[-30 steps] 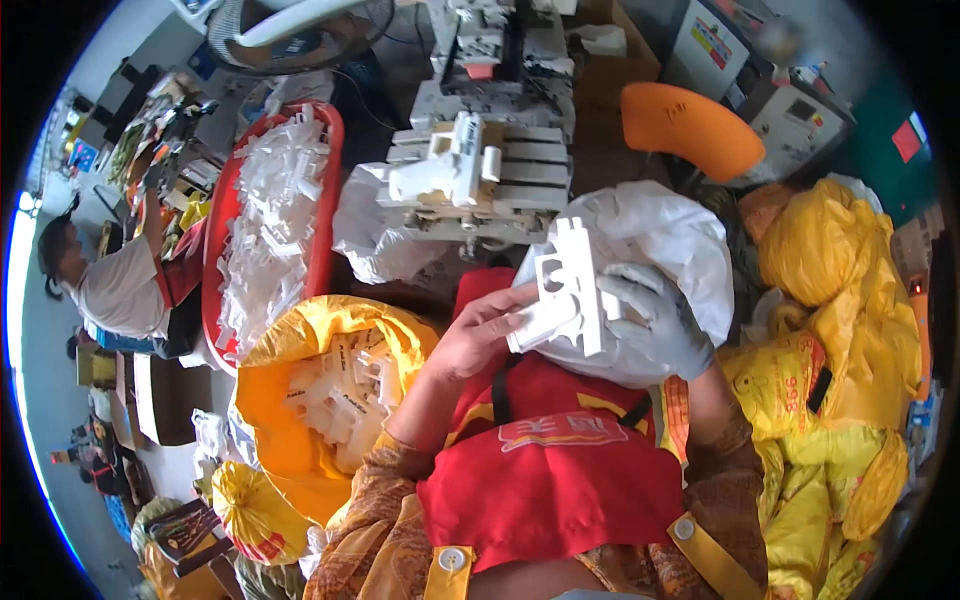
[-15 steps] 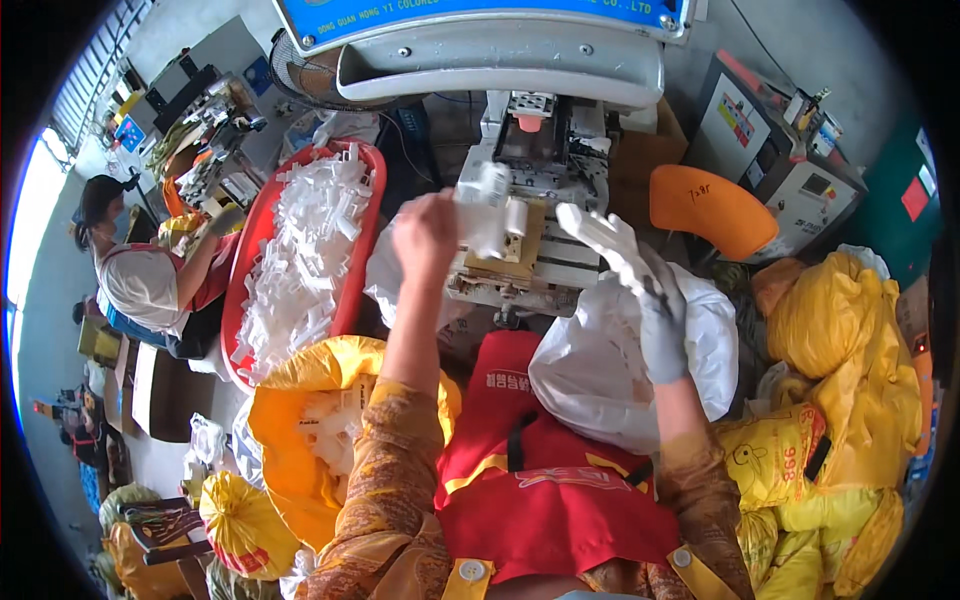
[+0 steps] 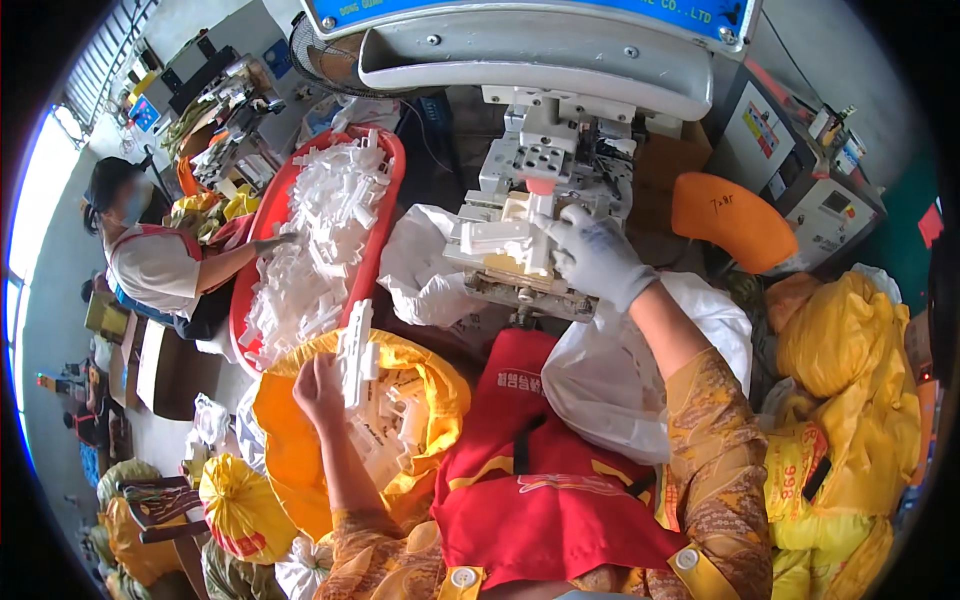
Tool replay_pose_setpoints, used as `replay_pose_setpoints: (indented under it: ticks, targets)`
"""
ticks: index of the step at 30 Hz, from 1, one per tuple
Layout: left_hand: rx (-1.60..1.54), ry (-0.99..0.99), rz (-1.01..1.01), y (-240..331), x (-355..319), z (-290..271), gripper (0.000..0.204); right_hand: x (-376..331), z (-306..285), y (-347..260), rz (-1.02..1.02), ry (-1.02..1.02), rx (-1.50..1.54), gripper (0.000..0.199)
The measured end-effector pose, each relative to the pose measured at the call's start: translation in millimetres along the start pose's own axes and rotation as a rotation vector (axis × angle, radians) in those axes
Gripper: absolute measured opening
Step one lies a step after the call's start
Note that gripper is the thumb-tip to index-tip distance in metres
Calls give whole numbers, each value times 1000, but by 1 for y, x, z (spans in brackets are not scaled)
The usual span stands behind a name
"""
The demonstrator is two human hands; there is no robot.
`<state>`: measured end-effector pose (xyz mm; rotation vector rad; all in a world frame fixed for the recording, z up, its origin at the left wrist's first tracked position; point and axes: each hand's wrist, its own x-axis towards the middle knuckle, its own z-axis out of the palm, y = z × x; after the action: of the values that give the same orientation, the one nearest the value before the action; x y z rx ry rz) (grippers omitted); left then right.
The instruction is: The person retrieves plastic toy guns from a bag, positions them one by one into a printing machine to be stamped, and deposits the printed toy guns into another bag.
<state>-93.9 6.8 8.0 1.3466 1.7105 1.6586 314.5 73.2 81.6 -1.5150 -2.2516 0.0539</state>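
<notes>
My bare left hand (image 3: 320, 393) is closed over the mouth of a yellow-orange bag (image 3: 270, 430). At its fingertips a long white plastic part (image 3: 356, 355) stands nearly upright. Beneath it, similar white parts (image 3: 392, 430) lie inside the bag. My right hand (image 3: 600, 258), in a grey-white glove, reaches onto the bed of a machine (image 3: 535, 155). Its thumb and fingers are at the right end of another white plastic part (image 3: 497, 238), which lies on a fixture under a pink pad (image 3: 540, 186). Exact finger contact there is partly hidden.
A red tub (image 3: 398, 190) heaped with white parts stands to the left; a co-worker (image 3: 155, 250) reaches into it. White sacks (image 3: 640, 360) flank the machine's front. An orange chair back (image 3: 735, 222) and yellow sacks (image 3: 840, 340) are on the right.
My left hand has moved from the machine down and left to the yellow-orange bag. My right hand has come in from the right onto the fixture. The co-worker's hand has reached into the tub.
</notes>
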Motion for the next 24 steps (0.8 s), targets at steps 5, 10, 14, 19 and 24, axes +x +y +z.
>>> replay_pose_setpoints:
  ticks: [5, 10, 14, 19, 24]
  targets:
    - [-92, 16, 5, -9, -15, -37, 26, -18, 8, -34, 30, 253, -47, 45]
    - [-60, -65, -69, -25, -28, -82, 24, -124, 4, -21, 180, 446, 156, 39]
    - [544, -49, 63, -33, -27, -95, 28, -214, -7, 43, 690, 463, 587, 23]
    - [667, -192, 129, -24, -26, -36, 18, -268, 30, 105, 693, -169, 288, 26]
    - [356, -574, 346, 13, -69, 81, 10, -242, 127, 162, 980, -728, 27, 41]
